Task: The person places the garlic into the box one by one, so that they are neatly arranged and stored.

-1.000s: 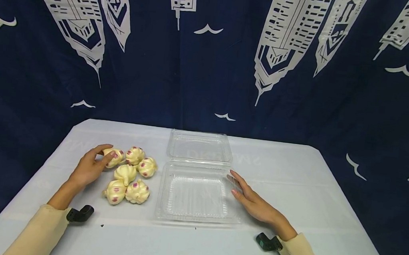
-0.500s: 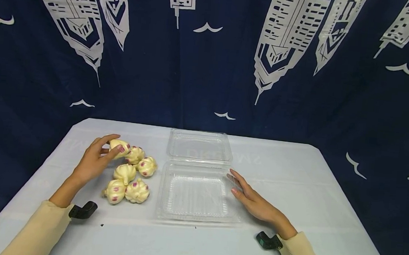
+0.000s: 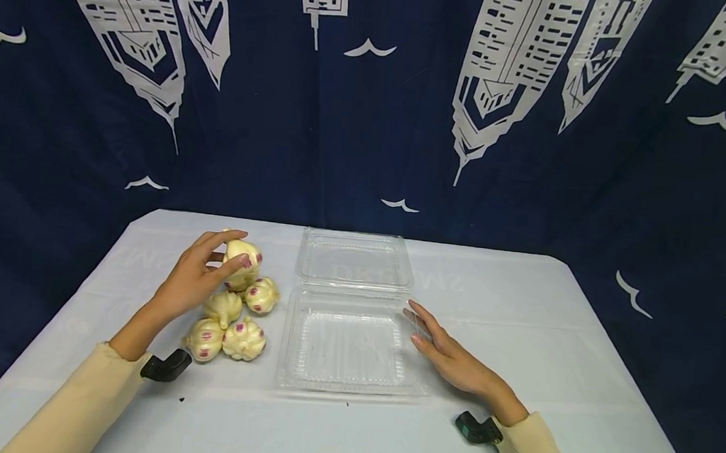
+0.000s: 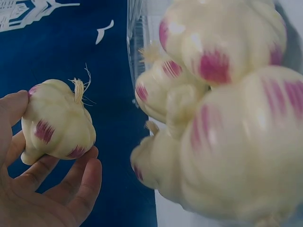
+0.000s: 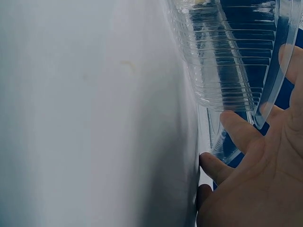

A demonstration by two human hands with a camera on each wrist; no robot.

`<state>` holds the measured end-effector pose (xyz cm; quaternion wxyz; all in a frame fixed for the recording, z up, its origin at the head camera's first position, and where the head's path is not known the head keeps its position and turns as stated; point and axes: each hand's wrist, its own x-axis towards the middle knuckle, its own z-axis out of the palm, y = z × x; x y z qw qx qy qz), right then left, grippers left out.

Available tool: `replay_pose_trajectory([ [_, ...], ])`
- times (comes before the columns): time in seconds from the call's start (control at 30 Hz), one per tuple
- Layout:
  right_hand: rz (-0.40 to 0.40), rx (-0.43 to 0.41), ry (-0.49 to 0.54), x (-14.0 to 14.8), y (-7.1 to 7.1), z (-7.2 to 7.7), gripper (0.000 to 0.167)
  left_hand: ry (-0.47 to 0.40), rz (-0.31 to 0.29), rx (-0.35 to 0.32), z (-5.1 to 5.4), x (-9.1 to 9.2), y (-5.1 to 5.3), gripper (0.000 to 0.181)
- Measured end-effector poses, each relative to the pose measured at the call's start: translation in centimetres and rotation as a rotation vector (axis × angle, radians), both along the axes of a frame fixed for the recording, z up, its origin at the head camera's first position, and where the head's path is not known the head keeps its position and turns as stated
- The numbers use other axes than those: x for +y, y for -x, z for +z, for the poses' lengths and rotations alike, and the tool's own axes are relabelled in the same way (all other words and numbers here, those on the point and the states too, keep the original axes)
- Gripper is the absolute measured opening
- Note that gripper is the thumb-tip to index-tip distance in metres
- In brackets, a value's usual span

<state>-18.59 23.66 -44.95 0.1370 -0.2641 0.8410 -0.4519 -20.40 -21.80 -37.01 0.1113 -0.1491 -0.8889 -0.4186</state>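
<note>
My left hand [image 3: 196, 274] pinches a cream garlic bulb [image 4: 57, 120] with purple marks between thumb and fingers. In the head view the held bulb is above the back of the garlic group and hides part of a bulb behind it. More garlic bulbs [image 3: 244, 339] lie close together on the table, left of a clear plastic clamshell container [image 3: 290, 342]. That container lies unfolded, its lid [image 3: 355, 259] toward the back. At the container's right side, my right hand [image 3: 451, 358] touches the rim with fairly straight fingers [image 5: 236, 130]; it holds nothing else.
A white cloth covers the table [image 3: 540, 340]. Behind it hangs a dark blue curtain [image 3: 371, 127] printed with white buildings and birds. Small dark specks lie near the front. A black wrist camera [image 3: 166, 365] is on each sleeve.
My left hand has lifted the rear left garlic bulb off the table and carried it to the right, above the other bulbs. My right hand has stayed at the container's side.
</note>
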Motion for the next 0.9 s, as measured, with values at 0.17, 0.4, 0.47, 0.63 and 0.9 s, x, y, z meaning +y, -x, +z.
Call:
replay_pose_trajectory([
  [0.17, 0.004, 0.001, 0.012, 0.0, 0.0, 0.0, 0.062, 0.000, -0.038, 0.007, 0.4, 1.0, 0.4, 0.046],
  [0.4, 0.000, -0.002, 0.014, 0.0, 0.0, 0.0, 0.062, -0.005, -0.089, -0.024, 1.0, 2.6, 0.7, 0.044],
  [0.47, -0.001, 0.000, 0.014, 0.0, 0.0, 0.0, 0.062, -0.005, -0.104, -0.019, 1.0, 3.1, 0.8, 0.043],
  [0.63, -0.002, 0.000, 0.009, 0.1, -0.1, 0.0, 0.062, 0.000, -0.159, -0.012, 1.1, 4.7, 0.9, 0.041],
  [0.9, -0.007, -0.008, -0.001, 0.2, 0.0, -0.1, 0.063, 0.036, -0.251, -0.013, 1.0, 7.1, 1.0, 0.041],
])
